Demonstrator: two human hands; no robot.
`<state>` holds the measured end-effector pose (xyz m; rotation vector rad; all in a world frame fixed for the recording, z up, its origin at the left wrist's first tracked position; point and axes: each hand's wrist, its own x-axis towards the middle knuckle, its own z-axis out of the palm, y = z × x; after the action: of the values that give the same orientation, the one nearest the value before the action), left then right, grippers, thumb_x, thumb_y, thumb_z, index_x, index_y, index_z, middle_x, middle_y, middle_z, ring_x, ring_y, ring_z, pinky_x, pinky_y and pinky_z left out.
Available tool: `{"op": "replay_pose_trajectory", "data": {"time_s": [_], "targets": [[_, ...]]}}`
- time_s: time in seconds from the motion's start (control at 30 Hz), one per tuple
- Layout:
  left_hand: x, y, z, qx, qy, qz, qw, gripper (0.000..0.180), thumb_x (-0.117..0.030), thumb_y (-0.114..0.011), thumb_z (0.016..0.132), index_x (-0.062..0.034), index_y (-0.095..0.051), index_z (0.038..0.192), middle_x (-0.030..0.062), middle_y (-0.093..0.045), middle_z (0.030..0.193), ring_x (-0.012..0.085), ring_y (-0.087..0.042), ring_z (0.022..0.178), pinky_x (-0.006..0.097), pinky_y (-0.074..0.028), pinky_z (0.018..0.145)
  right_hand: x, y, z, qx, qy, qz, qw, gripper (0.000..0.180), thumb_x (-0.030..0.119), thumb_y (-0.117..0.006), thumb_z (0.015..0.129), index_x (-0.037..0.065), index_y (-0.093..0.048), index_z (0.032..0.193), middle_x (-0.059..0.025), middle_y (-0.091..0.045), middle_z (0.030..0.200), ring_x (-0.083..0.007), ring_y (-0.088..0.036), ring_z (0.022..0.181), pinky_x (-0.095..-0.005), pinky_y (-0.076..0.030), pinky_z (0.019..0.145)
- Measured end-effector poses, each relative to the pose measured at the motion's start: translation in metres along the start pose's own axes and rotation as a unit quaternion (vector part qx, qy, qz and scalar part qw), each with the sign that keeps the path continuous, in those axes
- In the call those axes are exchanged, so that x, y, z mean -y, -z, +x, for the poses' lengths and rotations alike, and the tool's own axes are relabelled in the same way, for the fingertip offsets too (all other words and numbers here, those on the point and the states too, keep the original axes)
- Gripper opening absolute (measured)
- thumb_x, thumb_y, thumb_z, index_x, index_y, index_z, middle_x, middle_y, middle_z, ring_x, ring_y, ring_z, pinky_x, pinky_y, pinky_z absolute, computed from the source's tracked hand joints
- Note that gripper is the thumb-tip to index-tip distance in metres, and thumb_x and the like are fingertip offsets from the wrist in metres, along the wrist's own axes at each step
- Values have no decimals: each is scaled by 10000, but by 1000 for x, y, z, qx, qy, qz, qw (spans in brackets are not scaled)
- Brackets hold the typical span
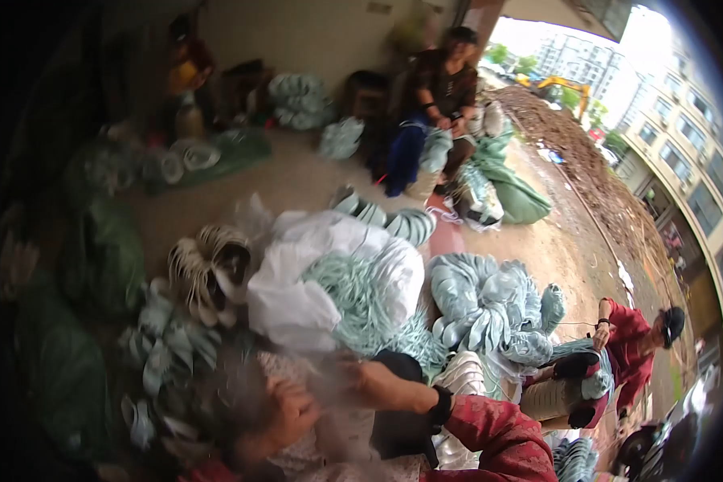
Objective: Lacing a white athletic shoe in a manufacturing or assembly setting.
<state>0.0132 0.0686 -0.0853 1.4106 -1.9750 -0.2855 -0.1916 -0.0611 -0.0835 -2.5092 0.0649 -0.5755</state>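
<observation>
My left hand (287, 411) is at the lower middle over my lap, its fingers curled together. Whatever they hold is lost in blur. Close beside it on the right is my right hand (337, 384), smeared by motion, its wrist in a black band and its arm in a red sleeve (498, 434). Beneath both hands lies light patterned cloth (297, 459). Just beyond them a white sack (293, 277) stands open, heaped with thin pale green strips (353, 293) that spill out toward my right hand.
Right of the sack lie bundled pale blue-green curved pieces (482, 301); a white ribbed stack (462, 377) is nearer. Cream looped pieces (205, 269) sit left. Green sacks (108, 257) line the left side. Co-workers sit ahead (446, 96), at right (631, 345) and far left (186, 68).
</observation>
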Motion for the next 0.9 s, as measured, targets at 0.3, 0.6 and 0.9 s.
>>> {"op": "replay_pose_trajectory", "data": {"time_s": [0.3, 0.6, 0.9], "targets": [[-12, 14, 22, 83, 53, -68, 993, 165, -156, -664, 756, -62, -580, 650, 72, -565, 672, 276, -558, 710, 387, -360, 735, -18, -28, -11, 5, -180, 240, 954, 113, 112, -698, 780, 159, -706, 883, -18, -612, 950, -212, -630, 899, -338, -517, 708], [-2, 13, 16, 136, 43, -49, 989, 123, -141, -633, 772, -63, -608, 680, 75, -578, 715, 275, -566, 763, 386, -377, 793, -14, -33, -14, -56, -162, 56, 984, 252, 407, -699, 836, 170, -686, 921, -10, -557, 1014, -165, -572, 837, -260, -484, 669], [-29, 14, 30, 139, 140, -85, 977, 140, -123, -618, 805, -52, -630, 685, 44, -544, 735, 219, -524, 784, 341, -353, 802, -12, -19, -16, -159, -50, 156, 974, 20, 177, -706, 750, 163, -712, 762, -48, -542, 800, -259, -584, 839, -387, -476, 668]]}}
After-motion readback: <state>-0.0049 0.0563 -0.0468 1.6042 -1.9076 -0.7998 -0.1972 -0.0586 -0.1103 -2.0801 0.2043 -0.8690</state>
